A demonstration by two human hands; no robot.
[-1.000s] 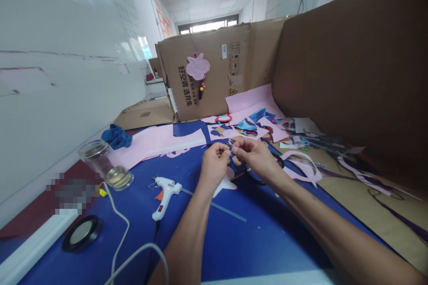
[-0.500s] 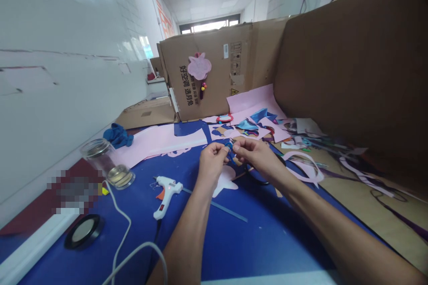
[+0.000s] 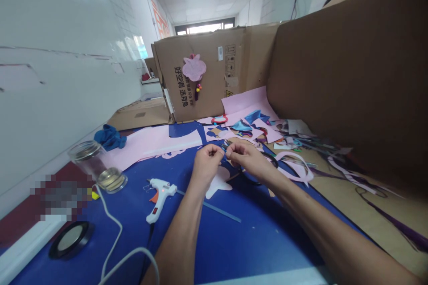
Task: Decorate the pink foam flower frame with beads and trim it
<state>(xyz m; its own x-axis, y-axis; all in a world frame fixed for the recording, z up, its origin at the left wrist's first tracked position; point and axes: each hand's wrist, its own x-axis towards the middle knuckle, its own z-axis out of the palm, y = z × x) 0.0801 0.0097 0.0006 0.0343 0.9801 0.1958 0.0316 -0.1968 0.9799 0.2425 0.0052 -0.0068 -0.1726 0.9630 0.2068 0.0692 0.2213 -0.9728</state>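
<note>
My left hand (image 3: 207, 160) and my right hand (image 3: 245, 156) are close together over the blue tabletop, thumbs and fingertips pinched. Between them shows a small blue strip (image 3: 224, 147), mostly covered by the fingers. Partly under the right hand are black-handled scissors (image 3: 251, 180); their handle loops stick out on both sides of the wrist. Below the hands a pale pink cut-out (image 3: 219, 185) with pointed ends lies flat. To the left lies a white glue gun (image 3: 162, 198) with an orange trigger, a clear glue stick (image 3: 220, 211) extending beyond it.
A glass jar (image 3: 100, 167), a roll of black tape (image 3: 69, 238) and a white cable (image 3: 112, 218) occupy the left side. Pink sheets (image 3: 143, 142) and scraps spread along the back. Cardboard walls (image 3: 214, 67) enclose the far and right sides; a pink ornament (image 3: 194, 69) hangs there.
The view has shifted slightly, so things appear further left. My hands stay pinched together, and less of the blue strip shows between them than before.
</note>
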